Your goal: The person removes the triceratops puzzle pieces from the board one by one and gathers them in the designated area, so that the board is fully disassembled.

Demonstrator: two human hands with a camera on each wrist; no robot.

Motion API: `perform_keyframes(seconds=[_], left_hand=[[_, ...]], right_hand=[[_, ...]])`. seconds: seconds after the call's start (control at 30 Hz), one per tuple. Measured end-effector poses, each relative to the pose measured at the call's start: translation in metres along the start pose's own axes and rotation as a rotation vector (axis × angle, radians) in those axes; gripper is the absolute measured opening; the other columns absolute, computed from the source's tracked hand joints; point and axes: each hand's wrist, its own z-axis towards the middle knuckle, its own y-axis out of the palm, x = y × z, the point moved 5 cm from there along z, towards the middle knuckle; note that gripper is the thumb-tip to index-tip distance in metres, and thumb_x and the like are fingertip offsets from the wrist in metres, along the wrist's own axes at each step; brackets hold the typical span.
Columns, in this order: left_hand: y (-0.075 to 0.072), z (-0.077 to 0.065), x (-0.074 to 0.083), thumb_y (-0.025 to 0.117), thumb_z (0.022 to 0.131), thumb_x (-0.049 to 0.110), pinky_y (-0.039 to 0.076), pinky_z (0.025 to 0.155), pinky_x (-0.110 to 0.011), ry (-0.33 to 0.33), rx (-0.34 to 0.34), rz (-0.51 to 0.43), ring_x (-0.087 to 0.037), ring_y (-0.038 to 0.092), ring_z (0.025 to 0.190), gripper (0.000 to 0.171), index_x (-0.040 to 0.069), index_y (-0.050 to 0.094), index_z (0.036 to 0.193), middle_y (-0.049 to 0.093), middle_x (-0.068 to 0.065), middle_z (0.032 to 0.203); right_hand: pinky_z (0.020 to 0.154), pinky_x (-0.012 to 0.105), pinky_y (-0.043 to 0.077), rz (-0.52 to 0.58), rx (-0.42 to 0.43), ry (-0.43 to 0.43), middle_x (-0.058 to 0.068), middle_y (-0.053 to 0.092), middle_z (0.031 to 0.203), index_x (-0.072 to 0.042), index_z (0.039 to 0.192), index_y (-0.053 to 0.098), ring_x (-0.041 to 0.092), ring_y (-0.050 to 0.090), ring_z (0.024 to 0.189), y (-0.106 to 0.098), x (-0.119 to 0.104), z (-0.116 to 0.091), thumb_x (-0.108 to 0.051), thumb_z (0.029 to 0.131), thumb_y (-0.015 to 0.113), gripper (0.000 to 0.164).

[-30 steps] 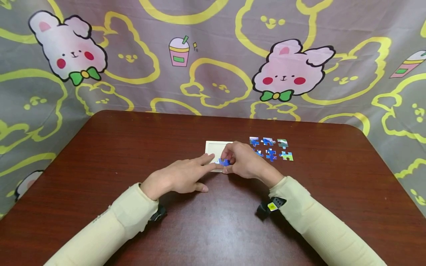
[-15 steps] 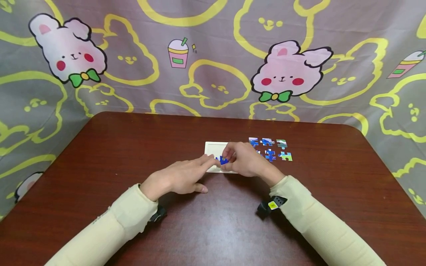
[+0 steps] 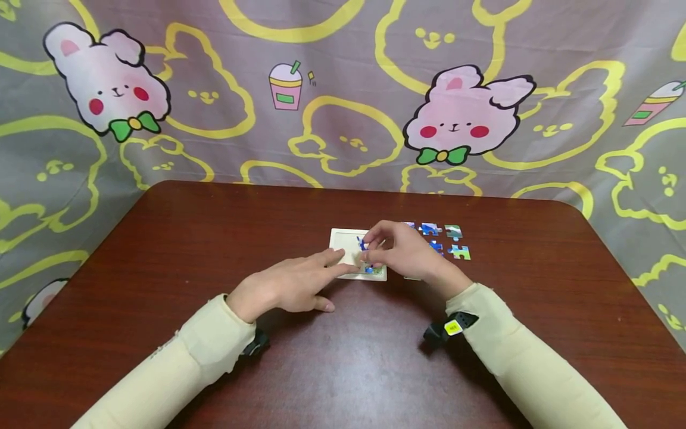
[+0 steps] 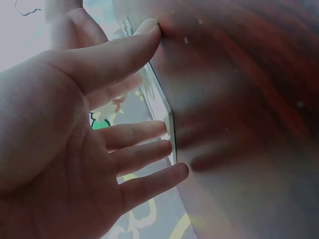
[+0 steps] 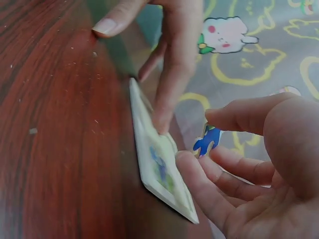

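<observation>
A shallow white puzzle tray (image 3: 345,238) lies on the table, with a blue and green puzzle piece (image 3: 373,270) in its near right corner. Over the tray, the right hand (image 3: 402,250) pinches another jigsaw piece (image 5: 208,141), mostly blue, between thumb and fingers. That piece is tilted up, apart from the tray in the right wrist view. The left hand (image 3: 295,283) has its fingers spread and fairly straight, some fingertips resting on the tray's near left part. Its thumb points toward the table. The left wrist view shows the left fingers (image 4: 144,137) at the tray's edge.
Several loose jigsaw pieces (image 3: 453,231) lie in two rows right of the tray, some partly hidden behind the right hand. The brown table (image 3: 241,226) reaches back to a patterned cloth (image 3: 354,71) with cartoon rabbits.
The right hand has risen and moved slightly right and away, lifting and tilting the blue piece. The corner piece in the tray now shows. The left hand stays nearly still.
</observation>
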Motion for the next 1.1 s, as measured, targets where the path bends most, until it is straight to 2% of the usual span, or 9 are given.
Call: perform_keyframes(seconds=[0.17,0.23,0.43,0.57,0.77,0.93,1.1], left_hand=[[-0.003,0.001,0.005,0.077,0.099,0.035,0.044,0.119,-0.059,0.019,0.0,0.007,-0.037,0.036,0.159,0.073,0.029,0.042,0.163,0.026,-0.015,0.176],[-0.005,0.002,0.007,0.077,0.099,0.036,0.042,0.121,-0.059,0.034,0.005,0.008,-0.036,0.032,0.162,0.073,0.029,0.042,0.163,0.026,-0.014,0.176],[-0.005,0.007,0.01,0.074,0.1,0.037,0.039,0.124,-0.057,0.04,-0.008,0.007,-0.034,0.025,0.164,0.077,0.031,0.037,0.166,0.022,-0.012,0.178],[-0.003,0.01,0.01,0.074,0.101,0.038,0.039,0.124,-0.055,0.033,-0.024,0.014,-0.034,0.025,0.165,0.078,0.032,0.033,0.168,0.019,-0.012,0.179],[0.0,0.01,0.008,0.072,0.102,0.037,0.041,0.123,-0.053,0.015,-0.045,0.02,-0.035,0.03,0.163,0.076,0.036,0.033,0.167,0.015,-0.011,0.18],[0.002,0.011,0.007,0.071,0.103,0.037,0.046,0.118,-0.052,0.001,-0.048,0.02,-0.032,0.029,0.163,0.074,0.036,0.035,0.167,0.014,-0.011,0.18],[0.002,0.012,0.009,0.072,0.102,0.037,0.048,0.115,-0.053,0.006,-0.039,0.025,-0.031,0.028,0.164,0.073,0.035,0.037,0.166,0.016,-0.011,0.18]], right_hand=[[0.077,0.034,0.063,0.098,0.016,0.036,0.016,0.069,0.108,-0.003,0.125,0.066,0.027,0.073,0.089,-0.017,0.006,-0.013,-0.018,0.097,0.077,0.034],[0.08,0.036,0.064,0.086,0.036,0.039,0.016,0.069,0.11,-0.004,0.126,0.066,0.029,0.072,0.094,-0.027,0.009,-0.02,-0.019,0.097,0.077,0.035],[0.08,0.034,0.057,-0.146,0.125,0.012,0.009,0.071,0.107,-0.01,0.121,0.072,0.026,0.065,0.099,-0.064,0.023,-0.049,-0.026,0.094,0.082,0.032],[0.073,0.032,0.055,-0.291,0.132,0.02,0.006,0.073,0.103,-0.011,0.12,0.074,0.024,0.065,0.097,-0.08,0.04,-0.07,-0.025,0.093,0.084,0.032],[0.07,0.029,0.051,-0.381,0.102,0.025,0.004,0.072,0.1,-0.013,0.114,0.078,0.019,0.063,0.09,-0.082,0.059,-0.082,-0.02,0.087,0.088,0.03],[0.07,0.029,0.046,-0.408,0.085,-0.018,0.003,0.069,0.099,-0.015,0.113,0.08,0.018,0.058,0.089,-0.075,0.06,-0.081,-0.02,0.086,0.09,0.029],[0.069,0.028,0.046,-0.432,0.074,-0.018,0.002,0.067,0.096,-0.013,0.112,0.08,0.018,0.057,0.087,-0.073,0.057,-0.079,-0.02,0.085,0.091,0.03]])
